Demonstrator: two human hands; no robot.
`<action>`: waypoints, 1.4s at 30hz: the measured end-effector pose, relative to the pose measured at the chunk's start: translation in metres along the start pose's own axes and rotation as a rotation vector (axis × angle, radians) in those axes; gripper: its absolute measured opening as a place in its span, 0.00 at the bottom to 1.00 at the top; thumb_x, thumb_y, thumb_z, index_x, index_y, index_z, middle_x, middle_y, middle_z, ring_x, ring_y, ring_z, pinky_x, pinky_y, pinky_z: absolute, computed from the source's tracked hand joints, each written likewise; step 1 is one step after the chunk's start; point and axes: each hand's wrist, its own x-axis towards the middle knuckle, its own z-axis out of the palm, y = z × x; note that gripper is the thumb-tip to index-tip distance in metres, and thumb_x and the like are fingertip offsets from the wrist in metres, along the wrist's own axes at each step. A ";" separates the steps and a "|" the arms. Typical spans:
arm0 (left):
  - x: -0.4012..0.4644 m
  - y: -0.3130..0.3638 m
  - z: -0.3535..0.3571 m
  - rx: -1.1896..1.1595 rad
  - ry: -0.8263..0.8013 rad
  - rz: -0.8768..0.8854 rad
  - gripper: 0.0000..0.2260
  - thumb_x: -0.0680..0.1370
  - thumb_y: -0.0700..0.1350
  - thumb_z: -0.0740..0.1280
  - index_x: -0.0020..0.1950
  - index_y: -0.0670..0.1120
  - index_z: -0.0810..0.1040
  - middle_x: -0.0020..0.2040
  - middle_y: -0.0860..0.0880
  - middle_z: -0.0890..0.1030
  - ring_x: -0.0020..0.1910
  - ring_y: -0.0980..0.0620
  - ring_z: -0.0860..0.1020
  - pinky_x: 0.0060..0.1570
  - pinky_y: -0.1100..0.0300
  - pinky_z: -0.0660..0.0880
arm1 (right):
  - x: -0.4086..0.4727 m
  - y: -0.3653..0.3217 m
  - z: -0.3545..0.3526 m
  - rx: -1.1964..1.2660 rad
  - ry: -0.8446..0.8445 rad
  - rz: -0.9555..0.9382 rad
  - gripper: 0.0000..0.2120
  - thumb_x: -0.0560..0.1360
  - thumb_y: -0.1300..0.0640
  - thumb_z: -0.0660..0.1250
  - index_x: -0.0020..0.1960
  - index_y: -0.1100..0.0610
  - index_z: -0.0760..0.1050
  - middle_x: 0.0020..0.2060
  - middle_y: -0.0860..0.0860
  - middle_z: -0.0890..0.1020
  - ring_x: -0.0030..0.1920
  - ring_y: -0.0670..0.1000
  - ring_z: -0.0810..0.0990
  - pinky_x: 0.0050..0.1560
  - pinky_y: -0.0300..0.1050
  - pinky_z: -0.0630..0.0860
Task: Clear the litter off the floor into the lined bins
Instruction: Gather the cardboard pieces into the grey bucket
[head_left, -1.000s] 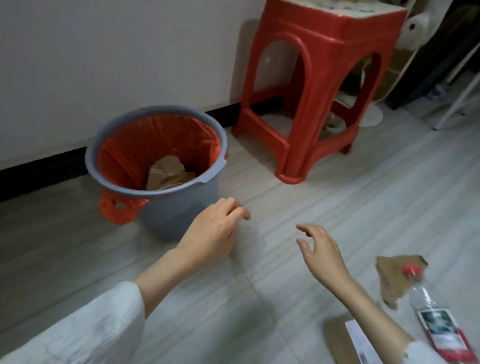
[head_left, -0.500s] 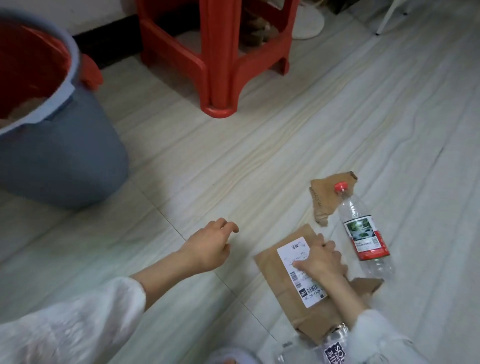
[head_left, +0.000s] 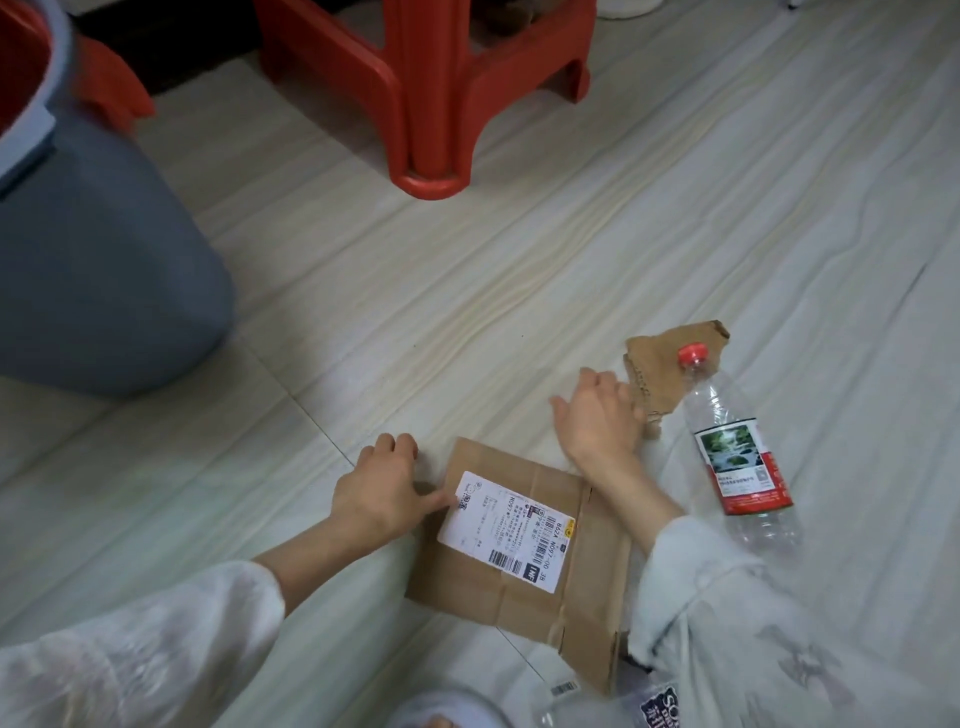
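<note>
Since half a second earlier, the right hand had left the flat cardboard piece at lower centre and reached the torn cardboard scrap beside the plastic bottle; its fingers curled at the scrap's edge, grip unclear. The left hand had moved onto the flat piece's left edge, thumb on the label, fingers curled. The grey bin sat upper left.
</note>
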 end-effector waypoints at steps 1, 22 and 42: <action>-0.001 0.003 0.003 0.015 0.000 -0.001 0.31 0.67 0.68 0.66 0.61 0.49 0.66 0.58 0.51 0.69 0.58 0.50 0.69 0.46 0.55 0.72 | 0.011 0.007 -0.006 -0.010 -0.042 0.053 0.27 0.79 0.47 0.57 0.72 0.60 0.59 0.70 0.59 0.65 0.71 0.59 0.61 0.68 0.55 0.59; 0.015 -0.012 -0.010 0.269 -0.194 0.199 0.33 0.66 0.52 0.76 0.65 0.46 0.63 0.61 0.47 0.65 0.59 0.48 0.68 0.54 0.57 0.69 | 0.043 -0.004 0.008 0.352 -0.211 0.010 0.12 0.76 0.54 0.60 0.50 0.57 0.79 0.53 0.57 0.81 0.55 0.59 0.78 0.55 0.48 0.75; 0.012 -0.107 -0.106 -0.622 -0.111 -0.047 0.10 0.75 0.33 0.67 0.53 0.45 0.76 0.47 0.48 0.80 0.45 0.50 0.77 0.39 0.64 0.73 | -0.005 -0.064 -0.006 1.237 -0.397 0.060 0.03 0.75 0.62 0.67 0.43 0.61 0.78 0.37 0.54 0.81 0.39 0.52 0.79 0.38 0.38 0.75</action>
